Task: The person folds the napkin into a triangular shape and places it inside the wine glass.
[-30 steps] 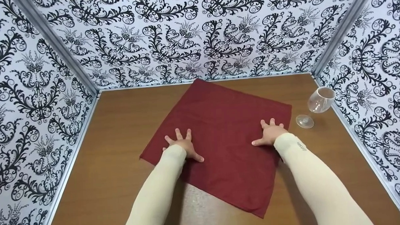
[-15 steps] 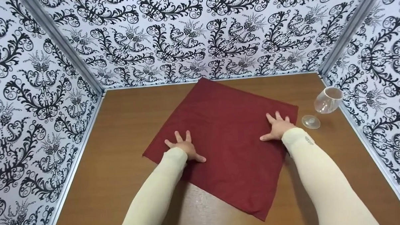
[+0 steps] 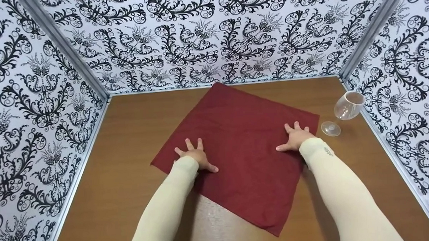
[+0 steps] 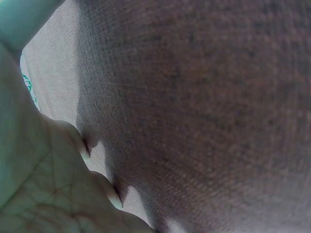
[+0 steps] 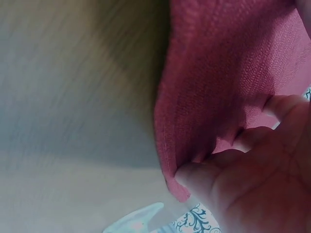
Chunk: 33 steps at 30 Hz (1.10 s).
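A brown wooden table (image 3: 122,131) extends around the fingers. Directly beneath them lies a square red fabric cloth (image 3: 243,133), it seems mostly spread out already; some faint creases are left. A clear stemmed wine glass (image 3: 346,107) stands near, rightward of the fingers. Left hand (image 3: 196,156) and right hand (image 3: 296,137) touch the cloth, fingers spread.

Head view high, forward-down; wrist views close; cloth (image 3: 242,148) shared.
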{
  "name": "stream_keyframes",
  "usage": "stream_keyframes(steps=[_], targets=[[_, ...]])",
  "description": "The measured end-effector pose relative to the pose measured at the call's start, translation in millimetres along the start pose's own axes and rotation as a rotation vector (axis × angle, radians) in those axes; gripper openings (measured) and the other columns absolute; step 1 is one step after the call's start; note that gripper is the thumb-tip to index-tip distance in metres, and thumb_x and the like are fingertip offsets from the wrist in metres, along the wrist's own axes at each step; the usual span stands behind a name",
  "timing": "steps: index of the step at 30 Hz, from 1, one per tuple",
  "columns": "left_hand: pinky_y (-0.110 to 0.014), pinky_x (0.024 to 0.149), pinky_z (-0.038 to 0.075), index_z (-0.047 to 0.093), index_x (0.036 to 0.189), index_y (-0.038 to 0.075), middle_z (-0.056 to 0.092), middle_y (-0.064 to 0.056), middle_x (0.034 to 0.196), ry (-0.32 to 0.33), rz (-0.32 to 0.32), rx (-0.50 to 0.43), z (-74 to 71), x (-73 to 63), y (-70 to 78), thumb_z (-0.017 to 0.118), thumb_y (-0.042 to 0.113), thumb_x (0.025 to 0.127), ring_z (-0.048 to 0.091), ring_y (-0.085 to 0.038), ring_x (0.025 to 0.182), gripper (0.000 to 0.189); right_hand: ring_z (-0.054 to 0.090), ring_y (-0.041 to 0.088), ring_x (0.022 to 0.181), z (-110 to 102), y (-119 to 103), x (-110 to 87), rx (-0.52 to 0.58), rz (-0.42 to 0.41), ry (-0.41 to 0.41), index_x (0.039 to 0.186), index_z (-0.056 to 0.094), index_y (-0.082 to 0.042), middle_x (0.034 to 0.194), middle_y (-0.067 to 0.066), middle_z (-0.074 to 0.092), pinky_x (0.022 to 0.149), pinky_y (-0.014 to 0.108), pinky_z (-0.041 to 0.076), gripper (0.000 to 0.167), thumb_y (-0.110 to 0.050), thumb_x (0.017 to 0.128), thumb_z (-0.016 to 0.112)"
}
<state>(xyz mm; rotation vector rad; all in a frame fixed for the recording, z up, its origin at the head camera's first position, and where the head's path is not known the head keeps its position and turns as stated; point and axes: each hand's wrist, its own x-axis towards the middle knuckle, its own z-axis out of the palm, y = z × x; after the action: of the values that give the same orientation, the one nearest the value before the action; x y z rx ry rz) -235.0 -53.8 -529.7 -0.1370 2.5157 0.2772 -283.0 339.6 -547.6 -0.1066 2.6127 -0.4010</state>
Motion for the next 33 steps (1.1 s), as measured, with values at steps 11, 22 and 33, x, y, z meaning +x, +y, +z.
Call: stream_keyframes(steps=[11,22,33], targets=[[-0.079,0.117,0.026,-0.004,0.171,0.032,-0.02,-0.016,0.176,0.011,0.026,-0.038,-8.0,1.0,-9.0,0.09,0.064,0.072,-0.011,-0.062,0.156,0.14,0.001,0.08,0.143,4,-7,-2.5,-0.005,0.038,-0.023,0.168,0.005,0.001,0.165,0.046,-0.006,0.117,0.081,0.018,0.127,-0.067,0.087,0.075],[-0.081,0.116,0.024,-0.001,0.171,0.031,-0.018,-0.016,0.176,0.001,0.066,-0.031,-12.3,7.0,-18.1,0.089,0.063,0.074,-0.011,-0.062,0.156,0.137,0.016,0.075,0.144,0,-15,-12.0,-0.085,0.021,-0.04,0.165,0.013,0.007,0.164,0.047,0.007,0.119,0.075,0.026,0.122,-0.068,0.088,0.072],[-0.082,0.117,0.019,-0.005,0.17,0.031,-0.021,-0.019,0.175,0.003,0.009,-0.044,-19.0,10.7,-46.3,0.086,0.069,0.074,-0.012,-0.066,0.154,0.138,-0.005,0.081,0.142,-14,21,-15.2,0.004,0.026,0.02,0.169,0.004,-0.003,0.167,0.042,-0.01,0.117,0.082,0.014,0.127,-0.064,0.085,0.078]])
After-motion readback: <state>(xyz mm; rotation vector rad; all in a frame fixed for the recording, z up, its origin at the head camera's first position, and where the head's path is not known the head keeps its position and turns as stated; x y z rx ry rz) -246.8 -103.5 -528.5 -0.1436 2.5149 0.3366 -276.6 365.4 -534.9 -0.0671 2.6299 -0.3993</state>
